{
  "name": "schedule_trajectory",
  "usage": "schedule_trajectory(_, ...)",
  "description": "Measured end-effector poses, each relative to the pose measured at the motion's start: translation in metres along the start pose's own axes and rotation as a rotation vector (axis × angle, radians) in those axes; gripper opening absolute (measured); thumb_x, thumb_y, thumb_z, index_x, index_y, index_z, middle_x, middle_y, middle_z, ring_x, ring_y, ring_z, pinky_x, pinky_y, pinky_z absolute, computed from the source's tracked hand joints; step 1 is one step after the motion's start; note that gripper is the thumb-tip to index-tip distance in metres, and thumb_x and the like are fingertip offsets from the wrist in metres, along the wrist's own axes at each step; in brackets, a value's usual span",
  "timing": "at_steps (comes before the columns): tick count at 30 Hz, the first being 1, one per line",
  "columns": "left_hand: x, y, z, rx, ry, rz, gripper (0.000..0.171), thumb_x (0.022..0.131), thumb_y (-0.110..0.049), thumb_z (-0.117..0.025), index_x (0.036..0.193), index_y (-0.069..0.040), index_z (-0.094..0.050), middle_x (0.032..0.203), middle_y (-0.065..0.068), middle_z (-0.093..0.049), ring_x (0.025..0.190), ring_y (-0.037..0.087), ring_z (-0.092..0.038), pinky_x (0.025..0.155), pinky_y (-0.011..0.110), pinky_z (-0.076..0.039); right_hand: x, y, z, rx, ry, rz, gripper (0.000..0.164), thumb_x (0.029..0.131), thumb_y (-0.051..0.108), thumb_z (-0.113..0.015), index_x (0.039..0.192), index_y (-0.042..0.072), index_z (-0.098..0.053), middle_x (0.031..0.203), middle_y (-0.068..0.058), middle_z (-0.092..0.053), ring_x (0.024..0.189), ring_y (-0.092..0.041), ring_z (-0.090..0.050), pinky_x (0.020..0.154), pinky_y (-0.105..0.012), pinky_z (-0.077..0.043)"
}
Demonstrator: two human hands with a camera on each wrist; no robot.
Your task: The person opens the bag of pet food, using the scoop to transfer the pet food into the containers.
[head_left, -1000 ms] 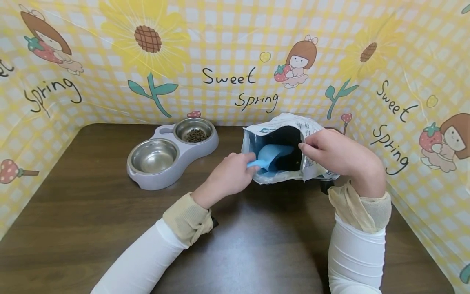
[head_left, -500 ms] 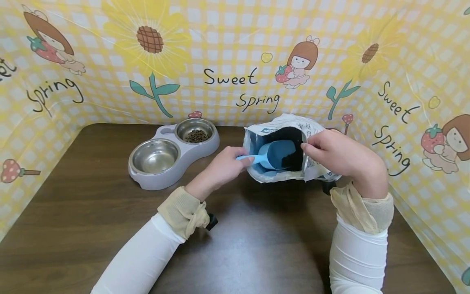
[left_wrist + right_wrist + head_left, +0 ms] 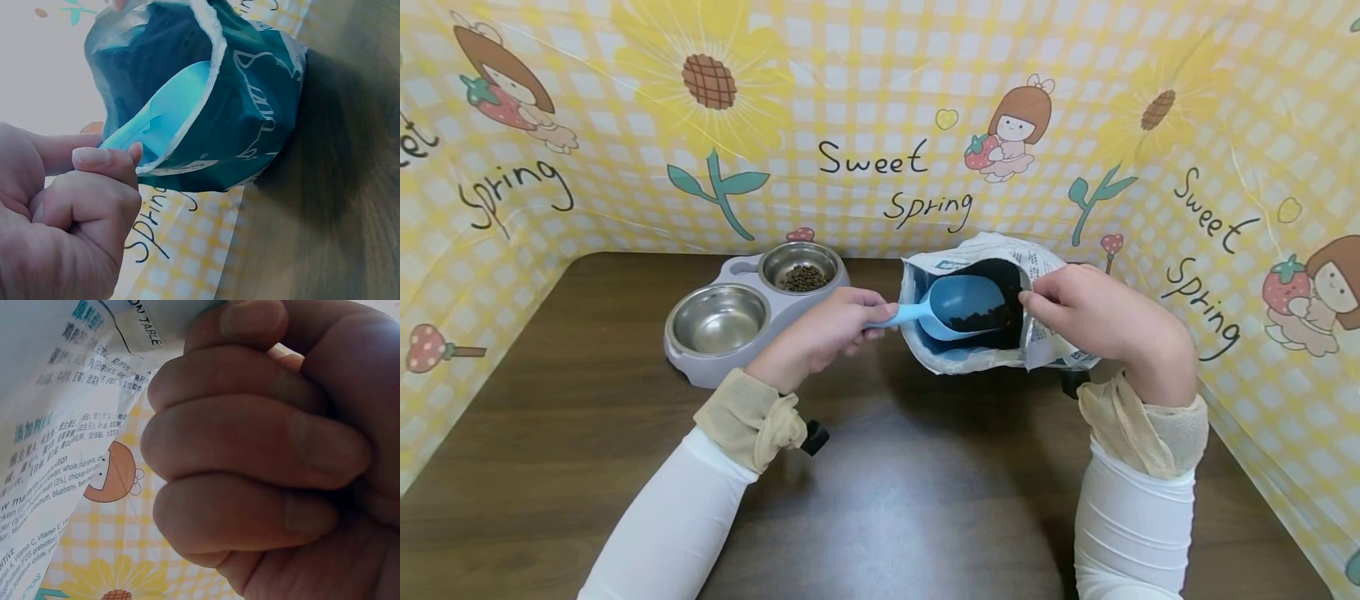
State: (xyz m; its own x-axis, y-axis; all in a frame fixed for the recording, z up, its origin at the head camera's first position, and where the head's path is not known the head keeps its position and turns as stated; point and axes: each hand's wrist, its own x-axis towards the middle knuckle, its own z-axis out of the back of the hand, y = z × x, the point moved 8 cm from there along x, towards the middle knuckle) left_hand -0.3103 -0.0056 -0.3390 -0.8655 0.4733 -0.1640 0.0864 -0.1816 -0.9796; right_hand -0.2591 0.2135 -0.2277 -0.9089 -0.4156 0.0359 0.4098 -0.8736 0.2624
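Note:
A light blue scoop (image 3: 962, 304) lies within the mouth of a pet food bag (image 3: 1060, 354), with dark kibble (image 3: 981, 320) in its bowl. My left hand (image 3: 827, 325) pinches the scoop's handle between thumb and fingers; in the left wrist view the scoop (image 3: 165, 112) is partly hidden behind the bag's rim. My right hand (image 3: 1108, 321) grips the bag's right rim and holds the mouth wide, facing left. Close up in the right wrist view, the curled fingers (image 3: 231, 437) are beside the bag's printed side (image 3: 56, 444).
At the left stands a grey double feeder (image 3: 790, 312) with two steel bowls. Its rear bowl (image 3: 782, 254) holds some brown kibble (image 3: 803, 277); the front bowl (image 3: 718, 321) shows bare metal. A patterned yellow cloth (image 3: 880, 100) walls the back and sides of the wooden table (image 3: 880, 500).
My left hand has drawn the scoop left, partway back toward the bag's opening, and turned it so its bowl faces up with kibble showing. My right hand keeps its grip on the bag.

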Motion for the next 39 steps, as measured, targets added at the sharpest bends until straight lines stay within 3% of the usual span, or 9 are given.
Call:
schedule_trajectory(11,-0.003,-0.003,0.003,-0.021,0.060,0.027,0.026,0.103,-0.020,-0.051,0.089,-0.001,-0.062,0.060,-0.003,-0.047,0.046,0.007,-0.032,0.039,0.017,-0.024,-0.001,-0.004,-0.001,0.015,0.007,-0.008,0.045,0.101,0.020,-0.050,0.057,0.011,-0.048,0.052,0.003,-0.034,0.045,-0.016,-0.041,0.049,-0.030,-0.038)
schedule_trajectory(18,-0.006,-0.003,0.007,0.002,0.095,0.028,0.028,0.105,-0.022,-0.048,0.094,0.000,-0.061,0.061,-0.003,-0.046,0.047,0.008,-0.033,0.040,0.017,-0.025,-0.001,-0.005,0.000,0.015,-0.002,-0.002,0.046,0.101,0.019,-0.050,0.056,0.011,-0.047,0.051,0.003,-0.033,0.045,-0.015,-0.039,0.049,-0.030,-0.037)
schedule_trajectory(23,-0.007,-0.001,0.009,0.003,0.156,0.033,0.029,0.106,-0.022,-0.046,0.099,0.002,-0.060,0.062,-0.003,-0.047,0.046,0.007,-0.032,0.040,0.017,-0.025,0.000,-0.005,0.000,0.010,-0.001,0.004,0.045,0.101,0.018,-0.050,0.056,0.012,-0.046,0.052,0.003,-0.033,0.045,-0.015,-0.038,0.050,-0.030,-0.037)
schedule_trajectory(32,-0.010,0.003,0.010,0.091,0.223,0.056,0.031,0.107,-0.024,-0.040,0.102,0.001,-0.058,0.065,-0.002,-0.049,0.046,0.008,-0.031,0.041,0.018,-0.024,0.002,-0.005,0.000,0.000,-0.001,0.008,0.044,0.100,0.016,-0.051,0.056,0.012,-0.046,0.052,0.003,-0.034,0.045,-0.016,-0.039,0.050,-0.030,-0.037)
schedule_trajectory(39,-0.010,0.001,0.011,0.108,0.207,0.046,0.030,0.107,-0.023,-0.040,0.105,0.002,-0.057,0.066,-0.003,-0.049,0.048,0.008,-0.034,0.042,0.019,-0.024,0.002,-0.005,0.000,0.006,-0.003,0.002,0.045,0.100,0.017,-0.051,0.056,0.012,-0.046,0.051,0.003,-0.033,0.044,-0.015,-0.038,0.049,-0.029,-0.036)
